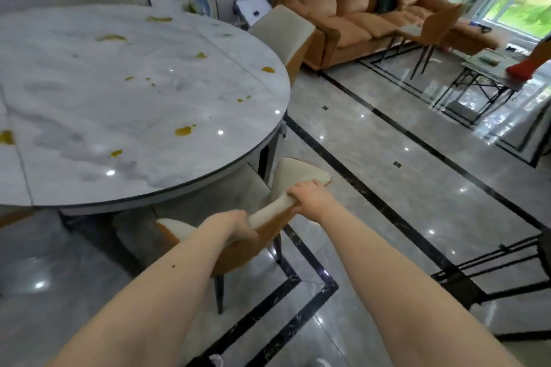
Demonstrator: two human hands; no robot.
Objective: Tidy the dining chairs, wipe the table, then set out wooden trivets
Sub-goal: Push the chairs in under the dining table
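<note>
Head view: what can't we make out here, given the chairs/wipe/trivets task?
- Wooden trivets and any cloth: none in the head view.
- Table: left side cut off by the frame edge.
- Near chair: seat hidden under the tabletop and behind both forearms.
- Left hand and right hand: fingertips curl out of sight over the backrest.
- Far chair: legs hidden by the table.

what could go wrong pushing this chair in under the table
Both hands, left and right, grip the cream-and-orange chair's backrest close to the round marble table's edge; pushed further, the backrest might knock it. Orange spills lie unwiped near that edge and may smear an arm or the cream upholstery.
</note>
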